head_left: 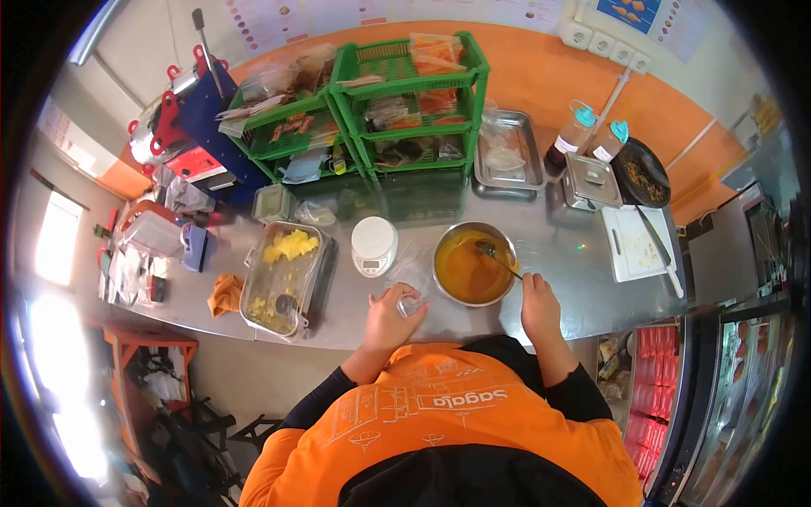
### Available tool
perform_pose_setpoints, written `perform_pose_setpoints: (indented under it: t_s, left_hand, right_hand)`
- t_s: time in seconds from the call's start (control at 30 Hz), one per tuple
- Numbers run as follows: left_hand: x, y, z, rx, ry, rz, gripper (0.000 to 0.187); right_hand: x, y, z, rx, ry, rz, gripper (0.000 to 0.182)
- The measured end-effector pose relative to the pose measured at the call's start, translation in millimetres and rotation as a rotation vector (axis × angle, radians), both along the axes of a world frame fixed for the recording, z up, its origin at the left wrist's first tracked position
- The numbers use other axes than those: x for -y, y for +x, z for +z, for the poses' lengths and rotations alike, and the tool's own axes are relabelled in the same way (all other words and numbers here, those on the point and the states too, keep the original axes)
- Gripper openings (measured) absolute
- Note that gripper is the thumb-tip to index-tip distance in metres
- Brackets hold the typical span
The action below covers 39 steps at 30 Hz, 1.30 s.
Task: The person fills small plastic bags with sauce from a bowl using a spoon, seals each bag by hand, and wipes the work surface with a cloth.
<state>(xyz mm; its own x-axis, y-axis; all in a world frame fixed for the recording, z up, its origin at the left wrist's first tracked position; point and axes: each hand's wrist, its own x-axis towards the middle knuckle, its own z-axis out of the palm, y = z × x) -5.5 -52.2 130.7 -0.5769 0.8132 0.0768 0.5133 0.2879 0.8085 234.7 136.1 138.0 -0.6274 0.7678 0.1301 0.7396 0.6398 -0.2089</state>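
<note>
A steel mixing bowl (438,283) of orange-yellow sauce (465,264) stands on the counter in front of me. My right hand (541,306) is closed around the handle of a spoon (505,266), whose dark head dips into the sauce. Left of the bowl, my left hand (392,318) curls around what looks like a clear plastic bag (410,304); its exact shape is hard to make out. More clear plastic (411,269) lies just beyond that hand. Close behind it sits a white kitchen scale (374,243) with nothing on its plate.
A rectangular container (317,283) with yellow food stands left, beside an orange cloth (225,295). Green racks (414,82) line the back. To the right are a steel tray (534,173), squeeze bottles (574,128), a lidded steel box (593,179), a pan (629,169), and a knife (655,237) on a cutting board (621,253).
</note>
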Motion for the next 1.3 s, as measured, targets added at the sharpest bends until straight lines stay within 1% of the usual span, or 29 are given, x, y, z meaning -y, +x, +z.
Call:
perform_pose_setpoints:
  t_s: [0.1, 0.17, 0.2, 0.23, 0.3, 0.4, 0.5, 0.6, 0.7, 0.77, 0.9, 1.0, 1.1, 1.17, 1.3]
  left_hand:
    - [-1, -1, 2, 0.039, 0.059, -0.031, 0.025]
    - [-1, -1, 1, 0.097, 0.074, -0.043, 0.024]
    - [-1, -2, 2, 0.061, 0.086, -0.052, 0.025]
    - [-1, -2, 2, 0.025, 0.097, -0.061, 0.025]
    - [0, -2, 3, -0.003, 0.104, -0.061, 0.026]
    - [-1, -1, 6, 0.044, 0.110, -0.034, 0.027]
    - [-4, -1, 11, 0.134, 0.146, -0.020, 0.027]
    - [-9, -4, 9, 0.188, 0.175, -0.026, 0.027]
    - [-19, -5, 18, 0.178, 0.196, -0.026, 0.024]
    - [-25, -6, 23, 0.167, 0.196, -0.042, 0.023]
    - [-33, -9, 19, 0.140, 0.195, -0.051, 0.022]
    - [-38, -9, 21, 0.119, 0.154, -0.049, 0.021]
    - [-44, -10, 20, 0.080, 0.134, -0.053, 0.023]
    - [-47, -11, 22, 0.021, 0.125, -0.068, 0.024]
    - [-55, -13, 20, -0.007, 0.114, -0.100, 0.026]
  right_hand:
    - [-4, 2, -13, 0.033, -0.090, -0.017, 0.021]
    - [-4, 4, -30, -0.115, -0.172, -0.021, 0.016]
    - [-6, 6, -36, -0.187, -0.215, -0.023, 0.014]
    - [-8, 6, -36, -0.230, -0.323, -0.057, 0.012]
    - [-13, 8, -36, -0.312, -0.541, -0.125, 0.012]
    - [-24, 23, -64, -0.498, -0.669, -0.107, 0.014]
    - [-30, 33, -64, -0.570, -1.005, -0.269, 0.014]
    - [-28, 38, -39, -0.579, -1.127, -0.316, 0.015]
    - [-28, 47, -32, -0.607, -1.041, -0.312, 0.014]
    - [-30, 57, -32, -0.652, -0.931, -0.299, 0.014]
    - [-38, 85, -36, -0.671, -0.768, -0.298, 0.014]
    - [-38, 97, -20, -0.639, -0.708, -0.315, 0.014]
    - [-43, 115, -24, -0.610, -0.642, -0.321, 0.014]
    - [-45, 123, -20, -0.580, -0.602, -0.318, 0.014]
    - [-50, 133, -14, -0.550, -0.565, -0.350, 0.015]
